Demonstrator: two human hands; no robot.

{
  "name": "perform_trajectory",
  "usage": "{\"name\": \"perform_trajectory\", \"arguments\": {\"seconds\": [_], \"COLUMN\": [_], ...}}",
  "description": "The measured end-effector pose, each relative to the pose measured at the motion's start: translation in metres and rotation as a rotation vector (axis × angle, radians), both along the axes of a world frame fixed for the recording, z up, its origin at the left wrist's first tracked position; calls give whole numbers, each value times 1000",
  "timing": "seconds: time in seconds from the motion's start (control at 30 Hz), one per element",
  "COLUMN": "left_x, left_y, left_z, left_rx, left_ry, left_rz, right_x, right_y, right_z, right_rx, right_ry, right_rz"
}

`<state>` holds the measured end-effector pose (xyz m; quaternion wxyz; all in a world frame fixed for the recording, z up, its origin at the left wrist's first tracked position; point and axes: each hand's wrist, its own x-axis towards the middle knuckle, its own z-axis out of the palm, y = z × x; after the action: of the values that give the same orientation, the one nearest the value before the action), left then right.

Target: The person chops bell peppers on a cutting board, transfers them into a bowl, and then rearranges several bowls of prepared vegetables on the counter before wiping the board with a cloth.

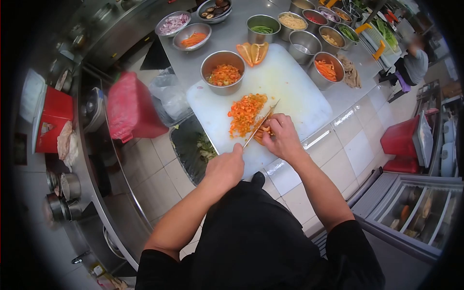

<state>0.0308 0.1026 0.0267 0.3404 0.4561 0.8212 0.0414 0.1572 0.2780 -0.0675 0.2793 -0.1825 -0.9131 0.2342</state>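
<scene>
My left hand is closed around the handle of a knife, whose blade points away from me across a white cutting board. My right hand is closed, its fingertips pressing orange pepper strips to the board just right of the blade. Left of the knife lies a pile of diced orange pepper. Behind that pile stands a metal bowl holding more diced pepper. Cut orange pepper pieces rest at the board's far edge. My fingers partly hide the strips.
Several metal bowls and pots stand beyond the board, among them a bowl of carrot strips and a pot of green slices. A lined bin with scraps and a red tub are to the left. A person is at far right.
</scene>
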Motion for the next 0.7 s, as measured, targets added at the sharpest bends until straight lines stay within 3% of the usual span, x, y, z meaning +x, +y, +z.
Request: {"name": "perform_trajectory", "arguments": {"seconds": [0.2,0.37,0.47,0.7], "left_x": [0,-3,-6,-6], "left_y": [-6,9,9,8], "left_z": [34,1,-2,-3], "left_rx": [-177,-142,-152,-173], "left_ry": [14,-34,-34,-53], "left_rz": [-33,37,54,72], "right_x": [2,4,13,10], "right_y": [-2,4,-8,-14], "right_z": [0,-4,19,2], "right_rx": [-6,-19,-116,-18], "right_ry": [-4,-53,92,-66], "right_rz": [-4,40,52,55]}}
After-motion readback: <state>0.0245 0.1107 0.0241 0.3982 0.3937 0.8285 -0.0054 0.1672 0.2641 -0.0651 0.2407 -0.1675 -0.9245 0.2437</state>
